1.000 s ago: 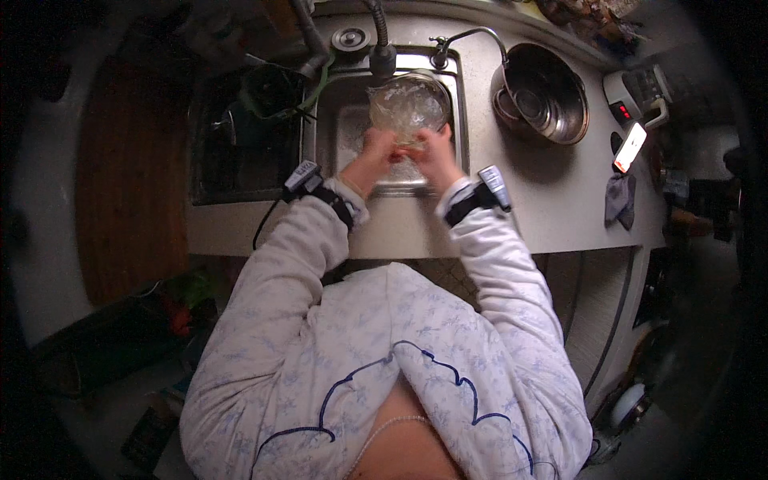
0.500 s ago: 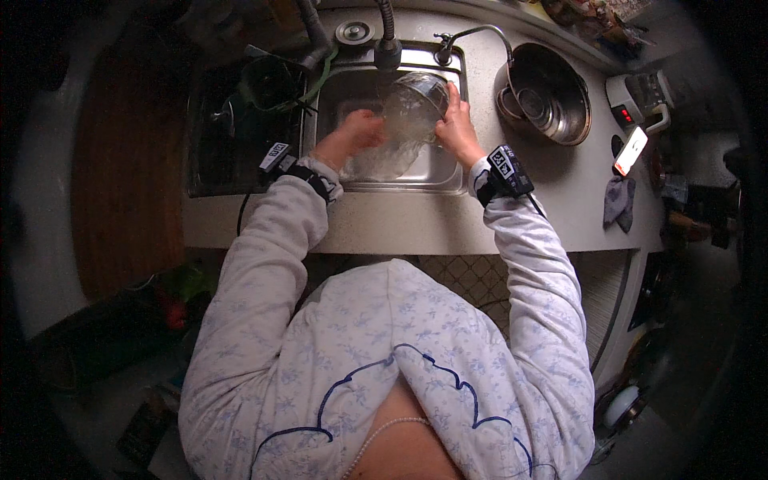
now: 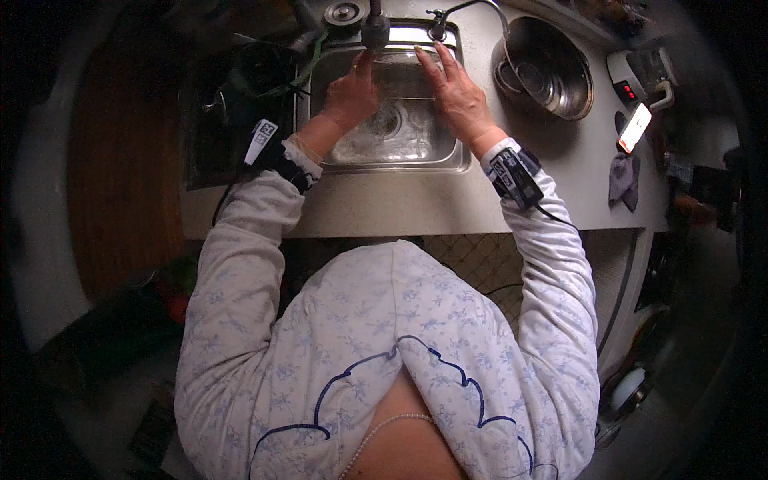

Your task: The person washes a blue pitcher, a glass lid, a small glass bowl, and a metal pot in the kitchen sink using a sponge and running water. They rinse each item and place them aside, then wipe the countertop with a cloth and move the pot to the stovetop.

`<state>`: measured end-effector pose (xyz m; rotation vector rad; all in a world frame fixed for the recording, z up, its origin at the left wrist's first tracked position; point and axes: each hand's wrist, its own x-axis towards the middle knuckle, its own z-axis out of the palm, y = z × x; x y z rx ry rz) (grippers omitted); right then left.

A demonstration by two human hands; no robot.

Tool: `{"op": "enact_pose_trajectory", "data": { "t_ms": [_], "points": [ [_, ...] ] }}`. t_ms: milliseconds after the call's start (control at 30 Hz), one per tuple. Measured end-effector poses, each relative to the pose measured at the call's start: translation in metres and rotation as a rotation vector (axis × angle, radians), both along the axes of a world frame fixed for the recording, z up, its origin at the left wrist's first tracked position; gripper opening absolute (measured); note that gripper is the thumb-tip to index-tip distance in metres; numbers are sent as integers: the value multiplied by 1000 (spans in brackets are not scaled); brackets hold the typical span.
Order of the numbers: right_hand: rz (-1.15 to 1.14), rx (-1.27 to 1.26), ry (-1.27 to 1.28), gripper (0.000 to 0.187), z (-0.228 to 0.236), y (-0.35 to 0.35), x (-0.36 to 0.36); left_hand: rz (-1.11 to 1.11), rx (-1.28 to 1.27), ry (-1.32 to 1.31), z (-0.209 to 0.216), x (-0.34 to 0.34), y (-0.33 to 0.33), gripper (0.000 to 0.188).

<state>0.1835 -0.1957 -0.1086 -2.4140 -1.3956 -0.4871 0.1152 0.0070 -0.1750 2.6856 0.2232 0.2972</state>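
Under the dark tap head [image 3: 375, 34], a see-through bowl [image 3: 400, 76] is held between my two hands at the far side of the steel sink [image 3: 400, 166]. My left hand [image 3: 350, 98] grips its left side, blurred a little. On the right side, my right hand [image 3: 462, 100] has its thumb and fingers pointing forward along the rim. The bowl's outline is faint against the metal. Nearer to me, the sink floor is wet around the drain [image 3: 389, 122].
Right of the sink stands a large metal pot [image 3: 578, 76], with a thin curved spout [image 3: 476, 4] reaching over to it. Further right are a white appliance [image 3: 636, 76], a lit phone [image 3: 636, 128] and a grey cloth [image 3: 624, 180]. A dark second basin [image 3: 232, 148] lies left.
The bowl was tilted over the sink with water spilling from it; now it is level, further away under the tap. Both hands have moved forward, and my left hand now reaches the bowl's side.
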Motion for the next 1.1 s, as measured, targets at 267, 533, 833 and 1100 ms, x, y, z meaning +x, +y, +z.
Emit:
{"op": "enact_pose_trajectory", "data": {
  "t_ms": [267,533,833,1100],
  "points": [
    [-460,616,1448,43,3,-146,-18,239,-1035,435,-92,12,27,24],
    [-902,1031,1520,69,8,-204,52,427,-1373,525,-198,23,44,14],
    [-1091,801,1547,26,-10,-210,113,130,-973,566,-212,2,46,21],
    [-992,854,1385,12,10,-203,79,383,-211,279,-187,50,34,49]
  ]
}}
